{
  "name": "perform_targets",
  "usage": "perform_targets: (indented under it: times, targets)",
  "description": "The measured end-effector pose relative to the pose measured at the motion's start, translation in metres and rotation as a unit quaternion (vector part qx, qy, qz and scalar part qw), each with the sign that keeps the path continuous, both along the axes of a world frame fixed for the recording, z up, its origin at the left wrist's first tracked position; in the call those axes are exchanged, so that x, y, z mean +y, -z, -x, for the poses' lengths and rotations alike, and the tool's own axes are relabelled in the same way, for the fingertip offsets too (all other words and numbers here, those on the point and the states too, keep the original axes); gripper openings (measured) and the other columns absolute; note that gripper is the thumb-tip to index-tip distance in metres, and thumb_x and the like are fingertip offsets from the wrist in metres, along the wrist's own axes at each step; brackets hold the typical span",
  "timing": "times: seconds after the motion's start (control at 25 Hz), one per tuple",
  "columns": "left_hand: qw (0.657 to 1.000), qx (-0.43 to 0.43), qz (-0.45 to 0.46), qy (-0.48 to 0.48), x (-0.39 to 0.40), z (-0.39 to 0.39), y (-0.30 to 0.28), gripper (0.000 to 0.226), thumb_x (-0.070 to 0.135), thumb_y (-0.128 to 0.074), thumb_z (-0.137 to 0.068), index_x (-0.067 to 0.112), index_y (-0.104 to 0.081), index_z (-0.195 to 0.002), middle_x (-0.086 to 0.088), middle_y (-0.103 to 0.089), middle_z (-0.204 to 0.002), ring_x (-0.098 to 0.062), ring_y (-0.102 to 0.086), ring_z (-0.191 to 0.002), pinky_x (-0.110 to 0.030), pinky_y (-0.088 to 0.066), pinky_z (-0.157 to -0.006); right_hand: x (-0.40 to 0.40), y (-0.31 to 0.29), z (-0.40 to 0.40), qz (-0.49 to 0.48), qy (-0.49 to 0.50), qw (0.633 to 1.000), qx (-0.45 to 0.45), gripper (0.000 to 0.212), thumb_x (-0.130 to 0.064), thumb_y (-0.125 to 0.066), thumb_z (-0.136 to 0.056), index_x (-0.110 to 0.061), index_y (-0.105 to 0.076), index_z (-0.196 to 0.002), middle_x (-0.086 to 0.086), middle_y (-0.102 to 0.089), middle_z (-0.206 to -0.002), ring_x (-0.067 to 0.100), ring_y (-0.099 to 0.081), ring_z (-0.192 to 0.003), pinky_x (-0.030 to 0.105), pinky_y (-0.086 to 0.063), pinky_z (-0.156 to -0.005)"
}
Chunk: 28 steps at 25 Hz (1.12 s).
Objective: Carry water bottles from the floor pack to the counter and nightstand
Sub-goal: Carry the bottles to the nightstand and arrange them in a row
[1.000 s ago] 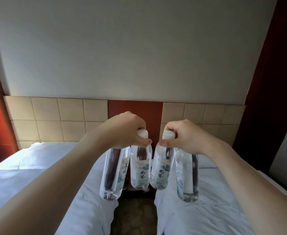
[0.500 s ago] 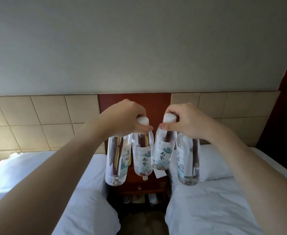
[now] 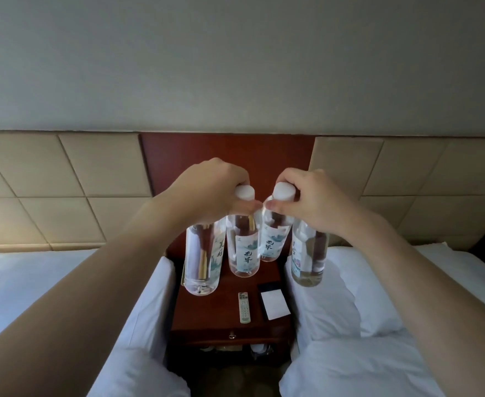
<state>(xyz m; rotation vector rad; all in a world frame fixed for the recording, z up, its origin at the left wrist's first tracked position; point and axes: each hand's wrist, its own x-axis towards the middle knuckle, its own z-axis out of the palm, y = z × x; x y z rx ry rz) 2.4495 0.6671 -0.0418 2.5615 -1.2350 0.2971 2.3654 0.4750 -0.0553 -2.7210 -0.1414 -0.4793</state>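
I count two beds, one at each side of the view, and the left bed [image 3: 63,282] lies under white linen. Next comes my left hand [image 3: 209,190], fingers curled tight around the necks of two water bottles; the outer left bottle [image 3: 202,262] hangs lowest, and the inner left bottle [image 3: 242,250] shows its white cap above my knuckles. All four bottles are clear, labelled and hang upright in the air above the nightstand [image 3: 207,316], none touching its top. On that dark red wooden top I count two loose things: one grey remote control [image 3: 244,308] and, just beside it to the right, one white card [image 3: 275,305] lying on a dark pad. A single drawer knob shows on the front edge. My right hand [image 3: 307,199] is likewise closed around two necks: the inner right bottle [image 3: 273,242], capped in white and tilted slightly toward the centre, and the outer right bottle [image 3: 307,262], which hangs in front of a white pillow [image 3: 359,290]. The thumbs of both hands nearly meet between the two caps. The right bed [image 3: 393,368] fills the far side.
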Motion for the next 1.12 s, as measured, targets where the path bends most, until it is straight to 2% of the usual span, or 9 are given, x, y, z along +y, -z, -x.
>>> perform_targets:
  times: [0.16,0.32,0.4,0.56,0.68,0.76,0.88,1.0,1.12]
  targets:
    - [0.999,0.026,-0.039,0.008,-0.03,-0.1,0.063,0.04,0.06,-0.06,-0.081,0.021,-0.062,-0.09,0.004,-0.063,-0.078,-0.02,-0.06,-0.072,-0.034,-0.047,-0.059,-0.028,0.06,-0.093,-0.014,0.029,0.999,0.016,0.033,-0.063,-0.062,-0.075,-0.033,-0.054,-0.088,-0.012,-0.062,-0.075,0.01,-0.06,-0.069,0.043,-0.054,-0.064]
    - [0.998,0.023,-0.065,-0.003,-0.06,-0.18,0.131,0.042,0.06,-0.057,-0.084,0.019,-0.059,-0.091,0.001,-0.061,-0.075,-0.022,-0.057,-0.068,-0.03,-0.035,-0.052,-0.056,0.122,-0.171,0.007,0.032,0.999,0.041,0.032,-0.054,-0.066,-0.081,-0.027,-0.057,-0.095,-0.014,-0.055,-0.072,0.011,-0.053,-0.067,0.032,-0.042,-0.057]
    - [0.997,0.024,-0.069,-0.023,-0.073,-0.211,0.158,0.042,0.06,-0.056,-0.085,0.018,-0.057,-0.09,0.002,-0.06,-0.075,-0.021,-0.055,-0.066,-0.029,-0.029,-0.05,-0.069,0.146,-0.204,0.015,0.031,0.998,0.05,0.033,-0.054,-0.065,-0.083,-0.025,-0.059,-0.099,-0.014,-0.052,-0.073,0.012,-0.052,-0.067,0.03,-0.038,-0.057]
    - [0.996,0.023,-0.066,-0.051,-0.097,-0.263,0.21,0.041,0.06,-0.055,-0.085,0.019,-0.056,-0.091,0.003,-0.063,-0.079,-0.023,-0.056,-0.07,-0.031,-0.031,-0.057,-0.099,0.196,-0.266,0.035,0.017,0.997,0.06,0.035,-0.055,-0.063,-0.084,-0.025,-0.06,-0.102,-0.01,-0.06,-0.078,0.015,-0.055,-0.071,0.03,-0.037,-0.057]
    - [0.996,0.019,-0.053,-0.067,-0.114,-0.295,0.252,0.038,0.059,-0.057,-0.083,0.022,-0.05,-0.084,0.006,-0.055,-0.071,-0.022,-0.051,-0.065,-0.029,-0.024,-0.048,-0.117,0.237,-0.304,0.05,0.002,0.997,0.062,0.038,-0.056,-0.062,-0.084,-0.024,-0.06,-0.103,-0.009,-0.062,-0.08,0.015,-0.056,-0.072,0.031,-0.04,-0.057]
    - [0.996,0.016,-0.048,-0.073,-0.123,-0.314,0.282,0.038,0.058,-0.059,-0.083,0.021,-0.051,-0.082,0.006,-0.053,-0.069,-0.022,-0.053,-0.064,-0.026,-0.021,-0.046,-0.128,0.27,-0.325,0.05,-0.001,0.997,0.055,0.039,-0.057,-0.061,-0.084,-0.024,-0.06,-0.105,-0.011,-0.06,-0.08,0.013,-0.053,-0.071,0.027,-0.036,-0.053]
    - [0.996,0.007,-0.047,-0.081,-0.136,-0.336,0.329,0.042,0.059,-0.057,-0.083,0.017,-0.059,-0.089,0.003,-0.06,-0.074,-0.025,-0.058,-0.071,-0.03,-0.025,-0.05,-0.139,0.321,-0.347,0.048,0.002,0.998,0.05,0.041,-0.059,-0.062,-0.083,-0.025,-0.061,-0.106,-0.013,-0.06,-0.08,0.014,-0.053,-0.071,0.018,-0.027,-0.051]
    - [0.995,0.003,-0.06,-0.075,-0.146,-0.354,0.395,0.049,0.062,-0.051,-0.083,0.015,-0.061,-0.095,-0.001,-0.068,-0.084,-0.027,-0.063,-0.079,-0.032,-0.034,-0.061,-0.146,0.39,-0.367,0.041,-0.006,0.998,0.053,0.041,-0.061,-0.061,-0.083,-0.026,-0.06,-0.104,-0.008,-0.067,-0.083,0.017,-0.061,-0.074,0.023,-0.031,-0.052]
    - [0.995,-0.001,-0.063,-0.073,-0.149,-0.369,0.471,0.047,0.06,-0.054,-0.083,0.016,-0.062,-0.096,-0.002,-0.066,-0.083,-0.026,-0.061,-0.076,-0.033,-0.039,-0.062,-0.147,0.465,-0.385,0.045,-0.016,0.998,0.041,0.037,-0.059,-0.061,-0.083,-0.026,-0.06,-0.1,-0.01,-0.064,-0.081,0.014,-0.058,-0.072,0.027,-0.035,-0.054]
